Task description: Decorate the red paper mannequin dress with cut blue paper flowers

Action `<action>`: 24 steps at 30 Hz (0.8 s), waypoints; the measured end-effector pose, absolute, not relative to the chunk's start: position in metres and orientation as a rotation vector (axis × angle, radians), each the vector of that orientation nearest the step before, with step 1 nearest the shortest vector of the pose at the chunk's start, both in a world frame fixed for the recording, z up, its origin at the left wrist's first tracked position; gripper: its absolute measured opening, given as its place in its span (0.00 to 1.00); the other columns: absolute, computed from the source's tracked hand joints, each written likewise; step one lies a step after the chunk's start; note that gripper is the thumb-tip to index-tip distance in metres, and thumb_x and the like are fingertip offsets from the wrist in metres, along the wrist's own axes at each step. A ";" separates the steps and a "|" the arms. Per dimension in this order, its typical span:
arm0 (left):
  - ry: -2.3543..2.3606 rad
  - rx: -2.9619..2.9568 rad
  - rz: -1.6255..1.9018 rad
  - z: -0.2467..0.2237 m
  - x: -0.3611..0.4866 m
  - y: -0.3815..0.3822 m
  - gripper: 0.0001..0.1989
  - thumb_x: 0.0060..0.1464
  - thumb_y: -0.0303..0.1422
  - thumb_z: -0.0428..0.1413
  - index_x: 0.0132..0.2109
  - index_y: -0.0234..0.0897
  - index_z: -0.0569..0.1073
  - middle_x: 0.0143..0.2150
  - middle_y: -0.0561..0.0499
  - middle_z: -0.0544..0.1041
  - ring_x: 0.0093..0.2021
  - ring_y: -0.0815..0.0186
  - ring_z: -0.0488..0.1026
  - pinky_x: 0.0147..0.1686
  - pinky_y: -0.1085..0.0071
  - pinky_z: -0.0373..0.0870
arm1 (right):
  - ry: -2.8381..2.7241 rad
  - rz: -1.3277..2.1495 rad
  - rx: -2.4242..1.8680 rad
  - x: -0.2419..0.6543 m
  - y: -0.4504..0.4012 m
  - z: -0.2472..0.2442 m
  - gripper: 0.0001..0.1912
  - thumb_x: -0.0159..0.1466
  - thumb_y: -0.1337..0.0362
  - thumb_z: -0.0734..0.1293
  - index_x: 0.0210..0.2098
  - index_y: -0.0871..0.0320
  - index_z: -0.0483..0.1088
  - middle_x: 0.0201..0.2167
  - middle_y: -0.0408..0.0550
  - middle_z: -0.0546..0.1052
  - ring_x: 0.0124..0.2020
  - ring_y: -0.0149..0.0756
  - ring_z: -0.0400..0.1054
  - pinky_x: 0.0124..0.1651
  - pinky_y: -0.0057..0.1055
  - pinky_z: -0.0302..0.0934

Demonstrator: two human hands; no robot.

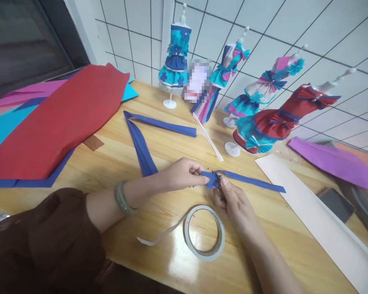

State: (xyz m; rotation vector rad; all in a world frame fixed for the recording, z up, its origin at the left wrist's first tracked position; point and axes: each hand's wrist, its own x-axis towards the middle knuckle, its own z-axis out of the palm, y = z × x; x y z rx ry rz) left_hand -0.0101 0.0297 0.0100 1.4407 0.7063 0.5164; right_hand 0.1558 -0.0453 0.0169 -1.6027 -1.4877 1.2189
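Note:
My left hand (188,173) pinches a small piece of blue crepe paper (211,179) between thumb and fingers. Against the right edge of that piece are the dark blades of small scissors (218,179), held in my right hand (236,200); their handles are mostly hidden by my fingers. A narrow blue strip (254,180) stretches off to the right behind the scissors. Just below both hands lies a roll of double-sided tape (187,237) with a loose tail curling left. Beyond my left wrist is a folded blue strip (159,124), and tiny blue scraps dot the wood.
Along the tiled wall stand several mini dress forms in paper dresses, one red and blue (277,122). A pixelated upright card or screen (197,83) is among them. Red paper (67,118) covers a pile at left. White paper (313,220) and a phone (337,204) lie right.

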 end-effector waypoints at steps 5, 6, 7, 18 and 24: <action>0.706 1.488 0.570 0.008 -0.009 0.032 0.09 0.47 0.34 0.55 0.27 0.31 0.69 0.20 0.58 0.63 0.22 0.76 0.58 0.23 0.78 0.53 | -1.487 1.234 -1.608 0.155 -0.046 0.017 0.27 0.65 0.49 0.49 0.15 0.56 0.52 0.11 0.38 0.53 0.14 0.26 0.47 0.20 0.28 0.42; 0.704 1.495 0.578 0.008 -0.009 0.032 0.09 0.47 0.34 0.55 0.26 0.31 0.69 0.20 0.58 0.63 0.22 0.76 0.58 0.23 0.77 0.53 | -1.484 1.240 -1.609 0.155 -0.046 0.017 0.27 0.65 0.48 0.49 0.15 0.56 0.52 0.11 0.38 0.54 0.14 0.26 0.47 0.20 0.28 0.42; 0.700 1.500 0.586 0.007 -0.009 0.033 0.09 0.47 0.34 0.55 0.26 0.31 0.68 0.20 0.58 0.63 0.22 0.76 0.58 0.23 0.77 0.53 | -1.480 1.247 -1.608 0.155 -0.045 0.017 0.27 0.65 0.48 0.49 0.15 0.56 0.52 0.11 0.38 0.54 0.14 0.26 0.47 0.20 0.28 0.42; 0.668 1.500 0.607 0.005 -0.011 0.033 0.10 0.47 0.35 0.55 0.26 0.32 0.68 0.23 0.57 0.66 0.24 0.75 0.60 0.25 0.76 0.55 | -1.468 1.233 -1.616 0.156 -0.044 0.016 0.27 0.66 0.49 0.49 0.15 0.57 0.52 0.11 0.37 0.54 0.14 0.25 0.47 0.19 0.28 0.42; 0.682 1.486 0.596 0.006 -0.009 0.032 0.11 0.47 0.36 0.55 0.25 0.32 0.67 0.21 0.59 0.62 0.22 0.76 0.56 0.23 0.77 0.52 | -1.465 1.243 -1.593 0.156 -0.045 0.014 0.27 0.66 0.50 0.48 0.15 0.57 0.51 0.11 0.37 0.52 0.14 0.25 0.46 0.19 0.28 0.41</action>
